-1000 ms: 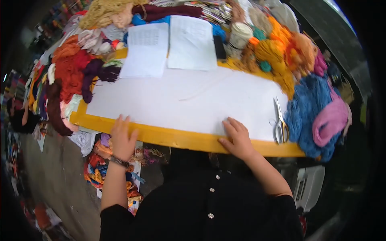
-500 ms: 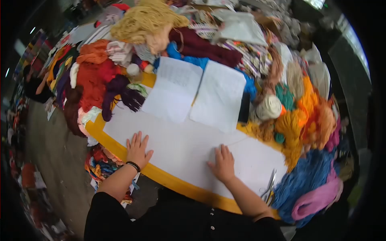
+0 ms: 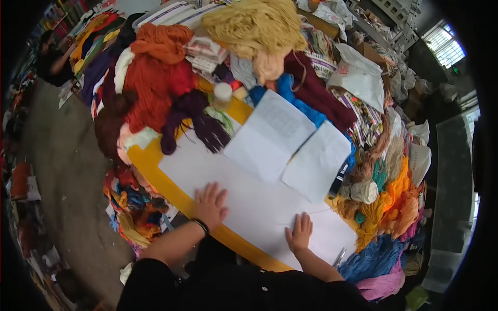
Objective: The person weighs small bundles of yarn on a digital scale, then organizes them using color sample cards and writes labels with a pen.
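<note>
My left hand (image 3: 210,203), with a dark bead bracelet at the wrist, lies on the white sheet (image 3: 244,192) near the yellow table edge (image 3: 171,201). Its fingers are spread and hold nothing. Further right, my right hand (image 3: 299,233) rests on the same sheet with fingers outstretched, also holding nothing. A thin thread (image 3: 317,211) seems to lie just beyond its fingertips. Above both hands are two papers, a larger printed page (image 3: 270,135) and a smaller one (image 3: 317,163). Metal scissors (image 3: 340,257) lie right of my right hand, partly out of sight.
Yarn surrounds the sheet: red-orange skeins (image 3: 150,98), a dark purple bundle (image 3: 194,122), a beige heap (image 3: 254,26) and blue yarn (image 3: 371,256). A white spool (image 3: 363,192) and a small white-lidded jar (image 3: 223,96) stand among them. Another person (image 3: 54,59) is at far left.
The view has turned, so the table and papers appear tilted and shifted right. Both hands remain flat on the white sheet; nothing has been picked up.
</note>
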